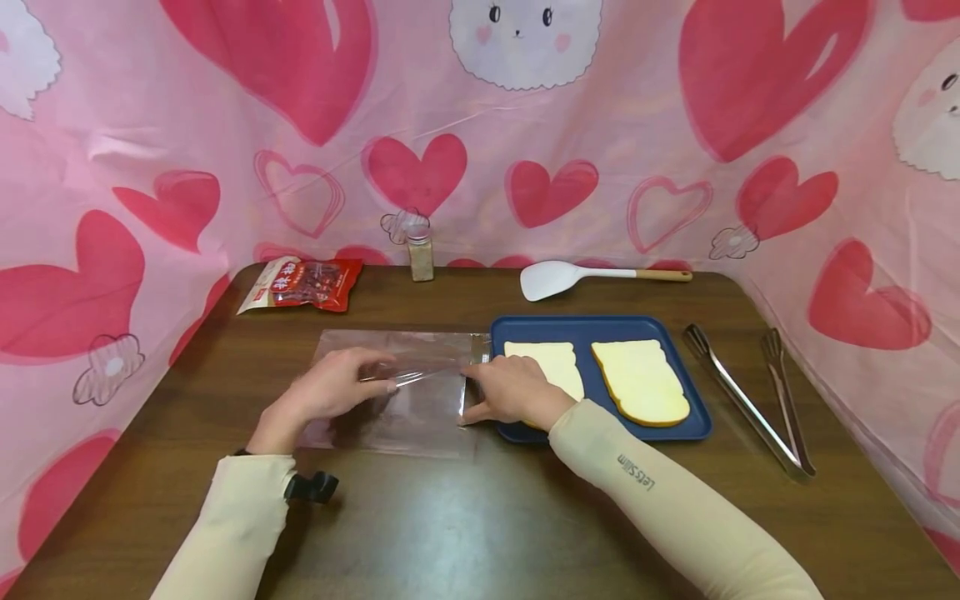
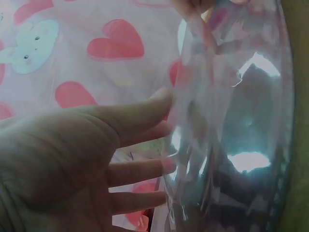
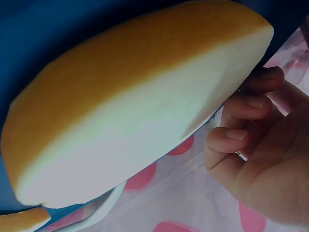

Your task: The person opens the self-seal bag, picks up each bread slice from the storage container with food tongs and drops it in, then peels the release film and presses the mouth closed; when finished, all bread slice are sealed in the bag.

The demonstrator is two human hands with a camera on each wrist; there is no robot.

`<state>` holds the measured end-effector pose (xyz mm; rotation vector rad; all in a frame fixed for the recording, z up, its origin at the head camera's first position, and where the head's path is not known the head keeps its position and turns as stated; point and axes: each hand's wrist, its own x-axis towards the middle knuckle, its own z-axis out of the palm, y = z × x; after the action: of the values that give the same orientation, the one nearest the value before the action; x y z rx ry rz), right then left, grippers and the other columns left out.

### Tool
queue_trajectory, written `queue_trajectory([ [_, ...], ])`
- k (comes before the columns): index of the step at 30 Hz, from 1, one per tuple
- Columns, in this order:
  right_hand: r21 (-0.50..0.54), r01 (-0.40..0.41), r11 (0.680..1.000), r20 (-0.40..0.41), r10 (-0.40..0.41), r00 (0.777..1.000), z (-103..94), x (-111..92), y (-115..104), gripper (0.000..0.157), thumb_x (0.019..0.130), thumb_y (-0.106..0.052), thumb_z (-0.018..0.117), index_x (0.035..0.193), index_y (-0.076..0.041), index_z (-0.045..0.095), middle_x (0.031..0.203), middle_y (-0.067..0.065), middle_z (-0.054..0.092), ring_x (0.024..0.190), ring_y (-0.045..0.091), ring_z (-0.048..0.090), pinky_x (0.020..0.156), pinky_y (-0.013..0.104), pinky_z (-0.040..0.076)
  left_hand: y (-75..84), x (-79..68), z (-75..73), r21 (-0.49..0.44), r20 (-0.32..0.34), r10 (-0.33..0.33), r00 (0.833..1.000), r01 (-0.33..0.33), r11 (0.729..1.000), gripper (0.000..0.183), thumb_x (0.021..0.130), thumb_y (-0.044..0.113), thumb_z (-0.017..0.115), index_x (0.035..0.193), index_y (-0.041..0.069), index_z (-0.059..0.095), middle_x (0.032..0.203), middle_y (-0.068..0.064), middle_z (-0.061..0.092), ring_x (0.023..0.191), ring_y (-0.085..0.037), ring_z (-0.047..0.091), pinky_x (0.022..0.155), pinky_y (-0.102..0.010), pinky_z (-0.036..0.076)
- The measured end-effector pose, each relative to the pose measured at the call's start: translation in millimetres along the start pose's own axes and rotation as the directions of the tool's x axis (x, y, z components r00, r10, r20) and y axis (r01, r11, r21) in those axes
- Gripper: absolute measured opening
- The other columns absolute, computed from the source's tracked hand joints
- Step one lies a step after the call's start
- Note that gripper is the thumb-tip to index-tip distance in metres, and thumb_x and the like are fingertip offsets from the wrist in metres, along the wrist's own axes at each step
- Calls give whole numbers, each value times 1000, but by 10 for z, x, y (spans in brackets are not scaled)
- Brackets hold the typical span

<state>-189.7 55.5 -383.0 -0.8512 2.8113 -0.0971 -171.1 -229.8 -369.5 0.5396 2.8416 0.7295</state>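
Around the back and both sides of the table, a pink cloth (image 1: 645, 108), printed with red hearts and pale animal faces, is hung. Below it, the brown, wood-grained table (image 1: 420, 533) is marked by a soft glare near the front.

With the clock centred on the clear plastic bag (image 1: 431, 421), the blue tray (image 1: 585, 329) is set at three o'clock, and the steel tongs (image 1: 750, 408) are laid spread farther out that way. The bag itself is laid flat-sided, creased between the two hands; strong reflections on its film are shown best by the left wrist view.

On the tray, two bread slices (image 1: 641, 379) are placed; only from the right wrist is one's thick golden crust seen close up. At two o'clock a white spatula (image 1: 551, 279) is rested; at half past ten, a red packet (image 1: 315, 283) bearing white characters too small to be read.

At nine o'clock, the bag is touched by the left hand (image 1: 337, 385), its fingers extended and parted. At three, the bag's edge is met by the right hand (image 1: 513, 387); curled fingers are revealed by its wrist view, but whether film is pinched cannot be told.

At twelve, a small jar (image 1: 422, 258) is stood. On the right arm's cream sleeve (image 1: 675, 508), inverted lettering (image 1: 636, 472) appears to be "Let's Slim".
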Motion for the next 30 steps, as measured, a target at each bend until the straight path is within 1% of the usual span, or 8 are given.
queue_trajectory([
  [3,-4,-4,1000,-12,4,1000,3,-8,2,68,81,-68,81,133,-25,71,89,1,74,78,20,67,58,38,50,5,7,14,11,55,-3,998,2,1000,53,92,29,84,139,12,69,136,-13,71,123,-35,64,106,-62,52],
  [6,-1,-4,1000,-13,4,1000,2,-14,4,71,80,-70,81,134,-24,71,92,0,75,78,18,66,59,37,50,13,14,29,40,68,-20,997,18,999,58,87,25,88,140,12,68,142,-15,67,131,-39,60,110,-66,48],
  [11,13,2,1000,-3,-2,1000,-10,-20,0,77,81,-69,81,143,-25,68,104,2,78,80,17,64,60,34,50,12,17,68,95,23,-24,999,22,995,54,87,16,87,138,13,70,140,-15,69,133,-41,60,110,-67,47],
  [15,13,11,1000,5,-11,1000,-14,-13,0,79,82,-67,80,147,-24,64,108,3,79,81,17,64,62,33,52,8,28,76,141,-31,11,999,-7,990,43,89,12,85,131,12,76,132,-13,74,127,-38,66,106,-64,51],
  [18,13,12,1000,3,-13,1000,-12,-10,0,77,82,-68,81,144,-24,66,108,2,79,81,16,64,64,34,53,5,21,54,149,-52,32,998,-24,989,37,92,12,82,128,11,77,129,-14,75,124,-38,68,105,-63,52],
  [25,15,19,1000,-1,-19,1000,-4,-5,11,73,82,-67,81,139,-24,68,92,-1,75,77,16,62,60,33,49,19,-23,-55,69,-83,53,995,-48,996,35,97,13,75,131,5,74,133,-18,73,129,-43,65,110,-67,46],
  [28,22,24,999,-1,-24,1000,-2,-1,15,74,82,-66,81,140,-24,67,83,-3,69,74,15,60,57,32,46,28,-53,-107,28,-101,47,994,-45,999,30,99,13,72,128,4,75,131,-19,74,125,-42,67,108,-67,48],
  [30,26,21,999,3,-21,1000,-3,0,15,76,82,-67,81,143,-24,66,76,-5,65,71,15,58,56,31,45,27,-70,-142,-9,-113,38,993,-39,999,28,100,12,71,127,4,75,128,-18,75,122,-40,69,106,-64,52],
])
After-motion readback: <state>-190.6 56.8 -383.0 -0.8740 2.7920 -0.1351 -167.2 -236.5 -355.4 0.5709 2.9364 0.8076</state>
